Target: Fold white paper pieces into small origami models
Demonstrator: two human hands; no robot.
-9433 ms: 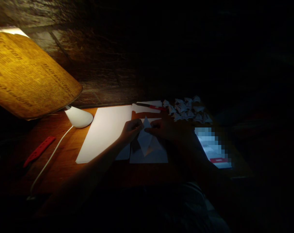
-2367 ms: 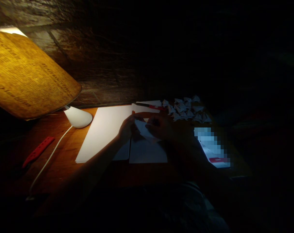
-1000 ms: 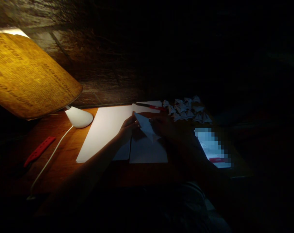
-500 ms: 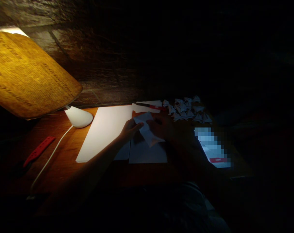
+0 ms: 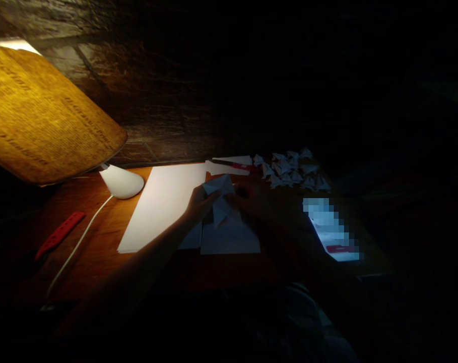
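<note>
A partly folded sheet of white paper [image 5: 224, 197] is held up between my two hands, its creased flaps pointing up and down. My left hand [image 5: 199, 201] pinches its left side, thumb on the near face. On the right edge, my right hand [image 5: 249, 197] grips the paper with bent fingers; deep shadow hides part of them. Under the hands lies a flat white sheet [image 5: 231, 242], with a larger stack of white paper [image 5: 168, 201] to its left.
Several folded paper pieces [image 5: 289, 169] cluster at the back right. A red-handled knife [image 5: 236, 165] lies on paper slips [image 5: 229, 170] behind my hands. A lit phone [image 5: 332, 232] sits right. At left are a lamp [image 5: 121, 182], its cord [image 5: 81, 242] and a red-handled tool [image 5: 60, 234].
The folded paper has turned between my hands; its lower point now hangs further left and its top point stands up. My left hand has shifted slightly left.
</note>
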